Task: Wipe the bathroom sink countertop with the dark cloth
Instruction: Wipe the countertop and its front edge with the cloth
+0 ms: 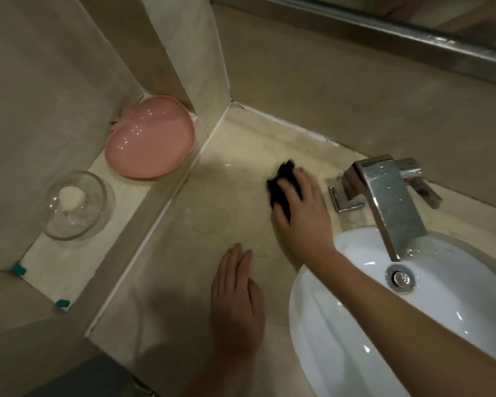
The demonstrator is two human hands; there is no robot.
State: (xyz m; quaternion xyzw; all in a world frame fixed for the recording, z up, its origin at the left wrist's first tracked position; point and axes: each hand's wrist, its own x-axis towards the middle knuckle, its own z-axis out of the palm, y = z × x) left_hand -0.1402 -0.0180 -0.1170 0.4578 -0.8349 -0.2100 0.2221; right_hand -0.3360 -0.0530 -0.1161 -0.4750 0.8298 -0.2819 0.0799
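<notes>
The dark cloth [281,181] lies bunched on the beige stone countertop [212,213], left of the faucet. My right hand [304,213] reaches across the white sink [341,325] and presses on the cloth, its fingers spread over it. Part of the cloth sticks out beyond the fingertips. My left hand [236,299] rests flat on the countertop near the sink's left rim, fingers straight and together, holding nothing. A small wet patch [229,164] glistens on the stone to the left of the cloth.
A chrome faucet [384,196] stands at the back of the sink, with the drain [400,279] below its spout. A recessed shelf on the left holds a pink apple-shaped dish [149,138] and a clear glass bowl [75,206]. Walls close the countertop at back and left.
</notes>
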